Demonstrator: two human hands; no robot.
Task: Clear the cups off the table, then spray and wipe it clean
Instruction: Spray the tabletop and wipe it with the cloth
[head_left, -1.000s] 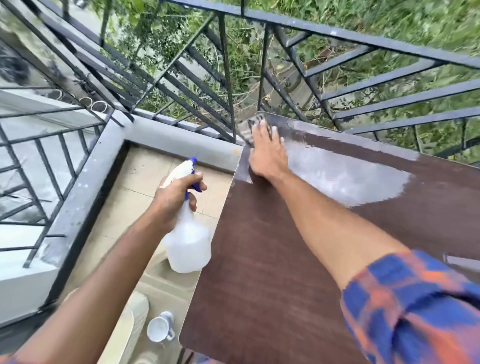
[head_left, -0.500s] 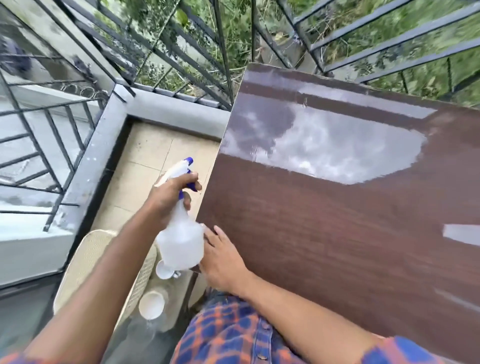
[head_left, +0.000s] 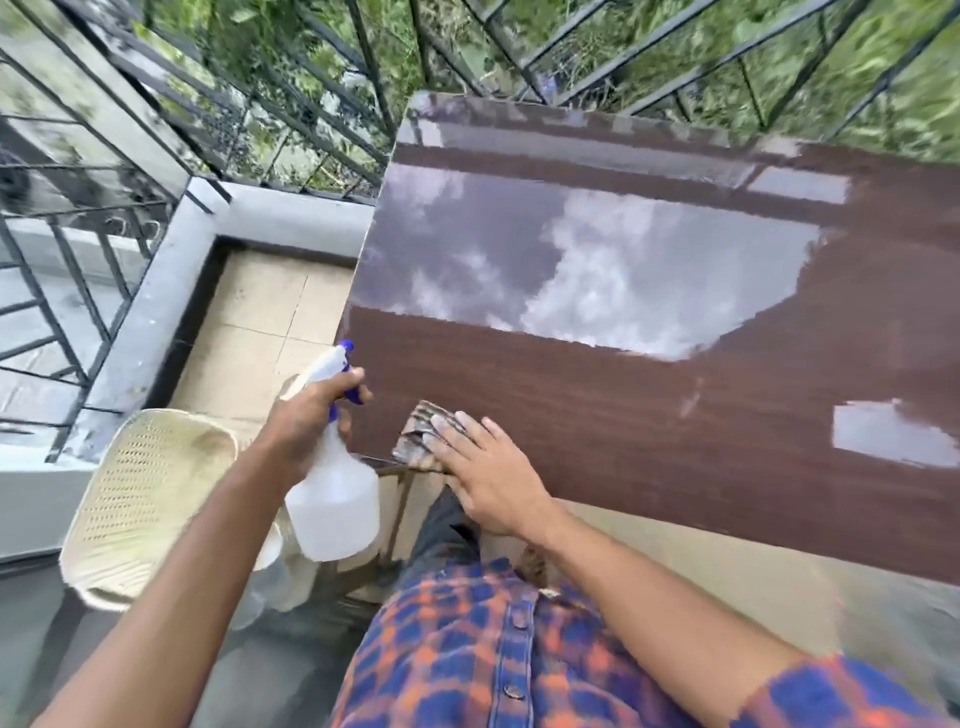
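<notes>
Right fingers are straight and a bit spread, pressing flat on a striped cloth bunched at the near left corner of the brown surface, with the right hand half over the edge. Left fingers are curled tight round the neck of the spray bottle, one across the blue trigger, so the left hand holds it just off the surface's left edge, over the floor. The bottle's long axis is roughly upright, leaning a little, and the nozzle on top aims up and away along that edge. A cream perforated chair sits left of it.
</notes>
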